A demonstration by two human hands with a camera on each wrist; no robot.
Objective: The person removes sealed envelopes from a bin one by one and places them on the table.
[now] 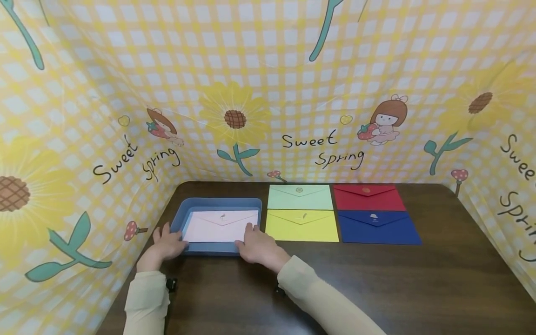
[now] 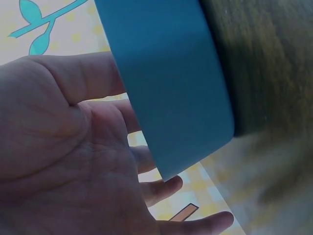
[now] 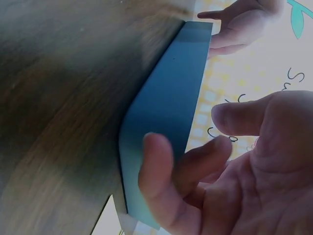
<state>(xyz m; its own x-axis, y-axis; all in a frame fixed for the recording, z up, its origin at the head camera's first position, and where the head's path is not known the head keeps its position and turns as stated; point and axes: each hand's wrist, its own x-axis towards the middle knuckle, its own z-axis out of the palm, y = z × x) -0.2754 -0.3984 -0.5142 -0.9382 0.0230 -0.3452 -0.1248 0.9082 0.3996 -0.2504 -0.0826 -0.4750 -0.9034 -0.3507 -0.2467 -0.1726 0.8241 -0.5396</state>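
In the head view a blue-grey tray [image 1: 213,249] holds a pale pink envelope [image 1: 222,227], flap side up with a small bird mark. My left hand [image 1: 166,244] is at the tray's front left corner, thumb over the rim and fingers spread. The left wrist view shows the outer wall [image 2: 171,83] with parts of the left hand's [image 2: 73,142] digits behind its edge. At the front right corner is my right hand [image 1: 259,246], fingertips over the rim. In the right wrist view, two loosely bent fingers of the right hand [image 3: 225,181] lie in front of the tray wall [image 3: 166,98].
Right of the tray lie four flat envelopes in two rows: mint [image 1: 299,200] and red [image 1: 368,200] behind, yellow [image 1: 301,230] and blue [image 1: 378,232] in front. A yellow checked cloth [image 1: 284,107] with flowers and lettering stands around the dark wooden table [image 1: 377,288].
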